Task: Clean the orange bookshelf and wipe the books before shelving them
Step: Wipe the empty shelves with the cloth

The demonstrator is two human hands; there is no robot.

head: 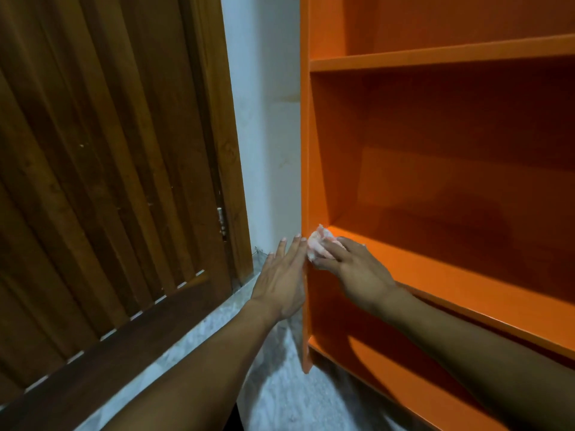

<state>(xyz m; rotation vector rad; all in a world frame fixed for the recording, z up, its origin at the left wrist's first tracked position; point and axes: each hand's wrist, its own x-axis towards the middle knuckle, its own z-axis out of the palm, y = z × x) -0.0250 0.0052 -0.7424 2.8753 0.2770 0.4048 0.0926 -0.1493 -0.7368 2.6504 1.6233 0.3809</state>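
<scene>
No writing or label can be read anywhere. The orange bookshelf [435, 181] fills the right of the frame, its long axis upright. The right hand [351, 269] pinches a crumpled pale cloth [319, 247] against the shelf's left front corner, lower centre. The left hand [280, 281], fingers straight, rests flat on the outer side panel, beside a wooden door [109, 166].

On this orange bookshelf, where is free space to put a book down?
The shelf board right of the right hand shows bare up to the picture's edge, and so does the bottom board. Crowded is only the left front corner, where that hand grips the cloth and the left hand rests on the side panel.
</scene>
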